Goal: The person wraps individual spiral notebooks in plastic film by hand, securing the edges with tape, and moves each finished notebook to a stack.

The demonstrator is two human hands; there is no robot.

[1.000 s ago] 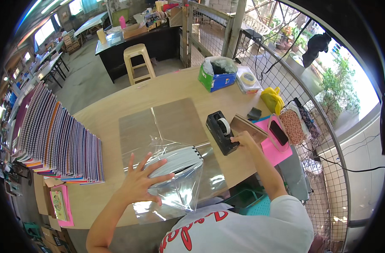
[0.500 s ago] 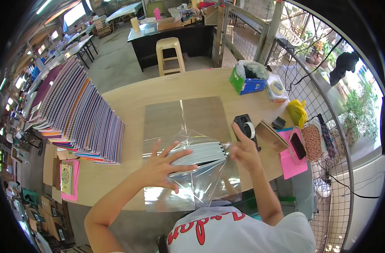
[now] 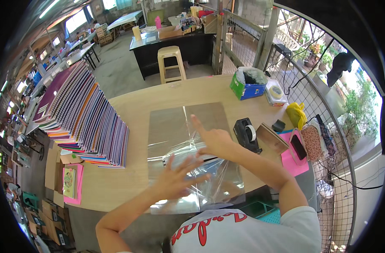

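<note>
my blurred left hand [image 3: 174, 184] spreads its fingers over the clear, shiny plastic sheet [image 3: 224, 177]; my right hand [image 3: 215, 141] points across it, whether gripping anything i cannot tell.

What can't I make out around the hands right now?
In the head view:
1. Left hand: blurred, so its contact with the clear plastic is uncertain.
2. White bundle: largely covered by both hands and glare on the plastic.
3. Right hand: too small to tell whether tape sticks to it.
4. Teal basket: partly behind the shirt.
</note>
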